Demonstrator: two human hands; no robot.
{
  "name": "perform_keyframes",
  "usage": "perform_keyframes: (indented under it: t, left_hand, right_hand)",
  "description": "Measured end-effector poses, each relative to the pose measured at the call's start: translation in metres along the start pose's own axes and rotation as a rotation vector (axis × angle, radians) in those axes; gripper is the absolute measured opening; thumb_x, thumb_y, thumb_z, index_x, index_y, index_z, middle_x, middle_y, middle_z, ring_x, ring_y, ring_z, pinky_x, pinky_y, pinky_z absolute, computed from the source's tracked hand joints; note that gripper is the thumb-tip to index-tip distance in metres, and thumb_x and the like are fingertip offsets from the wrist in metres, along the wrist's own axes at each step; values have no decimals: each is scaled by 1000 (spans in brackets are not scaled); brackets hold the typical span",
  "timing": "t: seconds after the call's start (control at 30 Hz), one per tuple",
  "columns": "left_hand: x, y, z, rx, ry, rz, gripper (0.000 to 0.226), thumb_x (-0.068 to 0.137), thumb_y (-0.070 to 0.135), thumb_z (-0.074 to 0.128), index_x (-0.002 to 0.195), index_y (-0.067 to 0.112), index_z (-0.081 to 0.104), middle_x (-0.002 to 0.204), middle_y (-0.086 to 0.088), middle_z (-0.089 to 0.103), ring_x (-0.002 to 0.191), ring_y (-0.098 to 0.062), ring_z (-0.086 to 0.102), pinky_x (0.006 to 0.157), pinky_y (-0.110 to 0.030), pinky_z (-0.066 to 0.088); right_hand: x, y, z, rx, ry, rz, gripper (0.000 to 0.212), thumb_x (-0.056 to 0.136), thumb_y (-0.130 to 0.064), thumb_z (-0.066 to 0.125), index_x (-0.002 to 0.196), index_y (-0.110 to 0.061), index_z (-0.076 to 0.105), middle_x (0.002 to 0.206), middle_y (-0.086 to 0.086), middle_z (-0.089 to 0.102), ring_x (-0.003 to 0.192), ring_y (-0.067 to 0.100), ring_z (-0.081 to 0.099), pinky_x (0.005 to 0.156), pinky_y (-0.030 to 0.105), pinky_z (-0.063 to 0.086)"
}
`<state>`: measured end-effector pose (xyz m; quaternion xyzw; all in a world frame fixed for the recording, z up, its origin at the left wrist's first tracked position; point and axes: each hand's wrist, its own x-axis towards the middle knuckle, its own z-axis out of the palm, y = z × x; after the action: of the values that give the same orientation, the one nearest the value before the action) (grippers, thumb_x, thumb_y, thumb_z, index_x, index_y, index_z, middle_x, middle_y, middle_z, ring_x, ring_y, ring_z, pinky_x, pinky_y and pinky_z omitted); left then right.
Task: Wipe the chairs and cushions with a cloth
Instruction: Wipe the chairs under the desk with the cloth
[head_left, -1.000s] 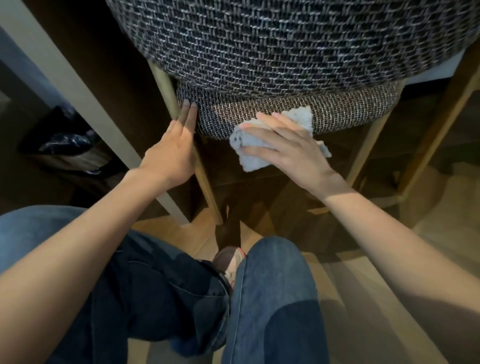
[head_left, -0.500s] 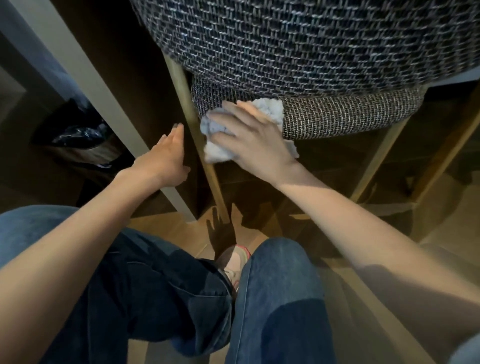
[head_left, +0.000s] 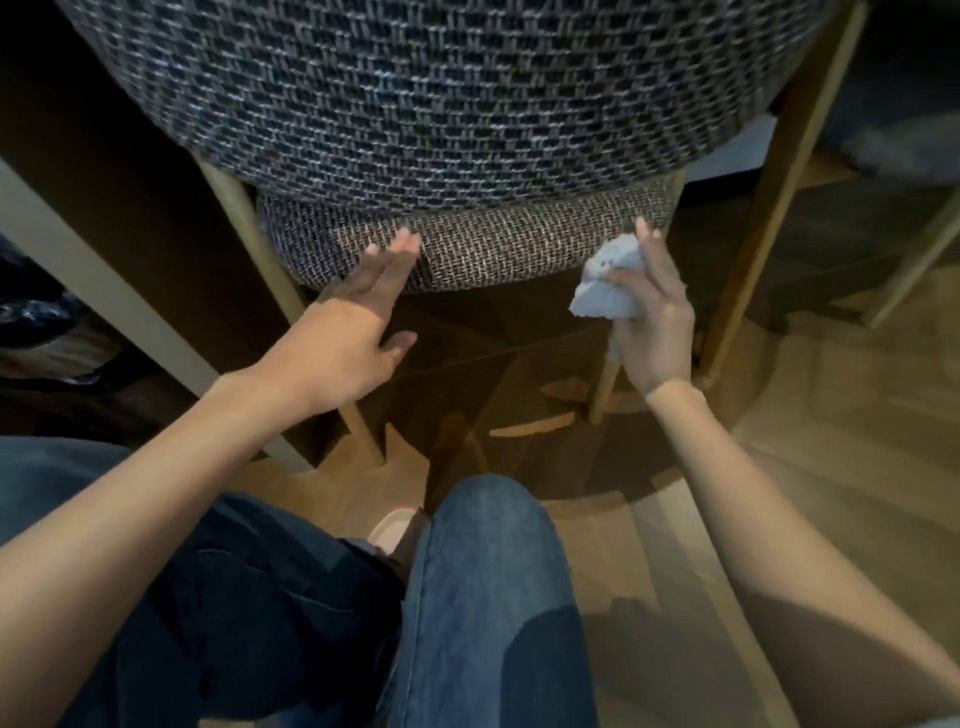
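Woven cushion (head_left: 519, 249), straight left fingers (head_left: 396, 260) at its edge; right fingers (head_left: 661, 273) grip crumpled pale cloth (head_left: 602, 293).

Floor: light wooden boards (head_left: 841, 426), with angular lit patches (head_left: 530, 425) among deep shadow at centre. Left side: pale slanted post (head_left: 104, 286) standing before a dark brown panel (head_left: 130, 156). Far left: black glossy item (head_left: 31, 317), blurred, kind not determinable
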<state>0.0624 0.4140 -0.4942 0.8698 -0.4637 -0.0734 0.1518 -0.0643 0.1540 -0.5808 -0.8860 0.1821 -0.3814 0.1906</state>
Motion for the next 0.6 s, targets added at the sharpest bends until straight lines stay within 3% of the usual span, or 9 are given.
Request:
perform_keyframes:
  t: [0.07,0.13,0.2,0.27,0.37,0.47,0.6]
  left_hand:
    - [-4,16,-4,17,56,53,74,95,20,53,153,26,7,160,6,5,147,-13,5,121,-37,12]
    - [-10,34,-10,66,152,157,64,95,19,53,150,25,23,155,2,26,142,-16,25,117,-36,26]
    - [-16,53,-20,107,256,276,54,94,15,53,145,21,38,141,-3,47,129,-21,45,107,-36,39]
    - [-21,71,-33,147,366,394,44,94,12,52,138,14,48,125,-7,57,113,-25,54,96,-38,46]
    - [-26,94,-58,165,529,490,35,96,10,49,131,11,56,119,-8,58,104,-25,56,83,-42,47]
    - [-29,114,-88,178,694,541,34,96,11,51,129,11,58,125,-8,57,111,-27,55,85,-42,45]
    - [-33,129,-125,272,901,584,32,95,10,52,126,14,61,128,-6,58,115,-27,54,93,-42,39]
  right_hand:
    - [-6,-7,-15,41,83,124,31,83,0,68,113,-2,65,145,21,40,134,35,40,111,41,36]
    - [-13,-22,-35,104,231,167,40,78,3,70,118,1,61,138,25,43,128,30,43,109,27,36]
    - [-17,-42,-56,153,346,207,45,73,7,69,116,2,60,132,26,44,123,18,41,105,12,32]
    - [-12,-63,-77,196,416,190,46,71,5,67,116,3,59,128,26,44,120,6,38,102,5,28]
    - [12,-92,-111,253,437,108,46,72,3,67,117,3,58,130,26,42,124,14,39,105,11,30]
    - [46,-122,-145,226,463,-22,44,73,-4,64,117,-1,60,130,25,43,123,31,42,107,28,33]
    - [83,-162,-177,197,507,-217,40,75,-8,62,115,-2,62,126,25,43,118,29,40,101,37,38]
